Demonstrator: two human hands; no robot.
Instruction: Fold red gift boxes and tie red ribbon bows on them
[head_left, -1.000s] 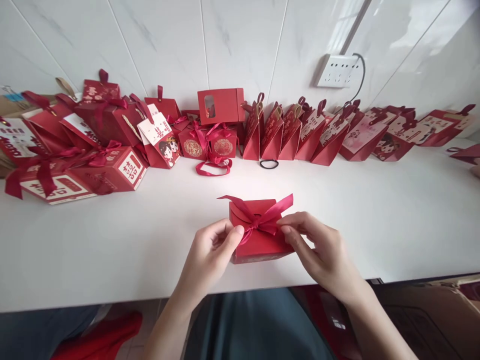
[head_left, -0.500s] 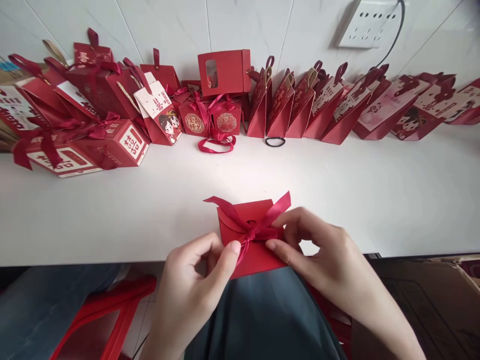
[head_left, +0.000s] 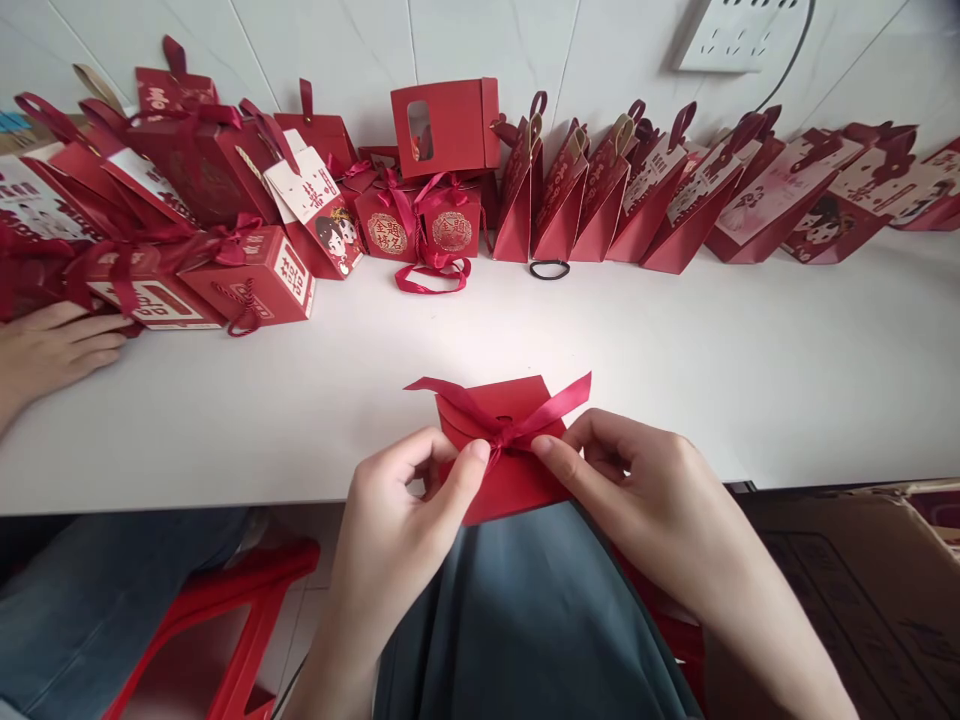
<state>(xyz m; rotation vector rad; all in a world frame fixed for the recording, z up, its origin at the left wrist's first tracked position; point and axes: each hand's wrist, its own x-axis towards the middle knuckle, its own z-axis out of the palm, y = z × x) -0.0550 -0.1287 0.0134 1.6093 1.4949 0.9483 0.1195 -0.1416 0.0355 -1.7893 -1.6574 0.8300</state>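
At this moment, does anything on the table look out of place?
Perhaps the black band: it lies alone on the white table, near the red boxes, and its colour differs from theirs. I see nothing spilled.

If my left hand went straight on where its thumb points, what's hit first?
Likely the ribbon knot on the red box, close by your left hand; exact depth is unclear.

White table (head_left: 675, 370), pale sheen mid-surface. Behind table: white tiled wall (head_left: 322, 40), grey veining. Above table's right half: white socket panel (head_left: 727, 40), dark cable (head_left: 792, 65). Below table's near edge, left: red stool (head_left: 281, 568), pale tiled floor (head_left: 298, 632)
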